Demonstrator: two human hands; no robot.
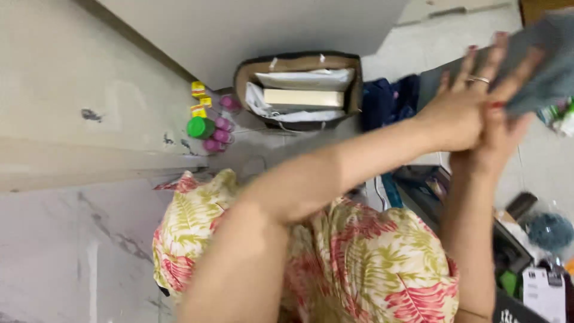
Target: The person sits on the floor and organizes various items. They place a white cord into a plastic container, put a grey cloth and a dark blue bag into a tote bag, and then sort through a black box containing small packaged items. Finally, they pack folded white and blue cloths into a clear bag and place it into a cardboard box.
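My left hand and right hand, fingers spread, press together around the edge of a grey cloth at upper right; soft and light, it seems best gripped along that edge.

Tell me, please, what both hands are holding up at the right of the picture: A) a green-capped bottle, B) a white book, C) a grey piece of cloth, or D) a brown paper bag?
C: the left hand and right hand meet on a grey cloth; the brown bag sits on the floor apart.
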